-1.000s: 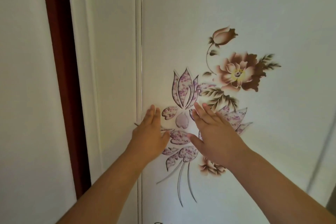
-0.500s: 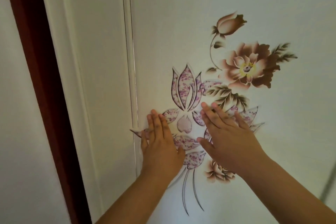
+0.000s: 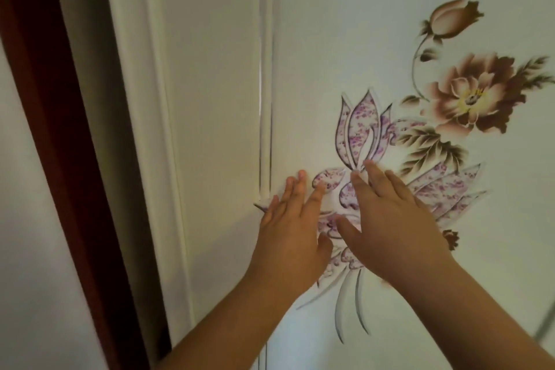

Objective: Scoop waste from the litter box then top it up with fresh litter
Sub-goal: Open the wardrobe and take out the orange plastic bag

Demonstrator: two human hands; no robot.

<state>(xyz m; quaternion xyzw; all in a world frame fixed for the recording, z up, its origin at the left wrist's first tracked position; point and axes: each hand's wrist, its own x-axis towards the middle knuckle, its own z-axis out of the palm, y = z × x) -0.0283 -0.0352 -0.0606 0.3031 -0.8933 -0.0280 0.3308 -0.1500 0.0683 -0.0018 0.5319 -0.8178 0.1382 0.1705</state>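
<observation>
Head view: left hand (image 3: 295, 231) and right hand (image 3: 390, 219) laid flat, fingers straight, on flowered door panel (image 3: 375, 39); no litter box seen, scooping and topping-up judged not begun.

Both hands (image 3: 345, 228) motion-blurred, forearms (image 3: 480, 318) cut off at bottom edge

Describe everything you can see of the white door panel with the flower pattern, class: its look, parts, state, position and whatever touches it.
The door panel is smooth, glossy white and fills most of the view. It bears brown blossoms with a bud upper right and purple-speckled, grey-outlined petals near the middle. A clear vertical strip runs along its left edge, beside a second white panel and a dark red frame. The left hand and right hand lie on it with fingers straight, over the purple petals.
</observation>
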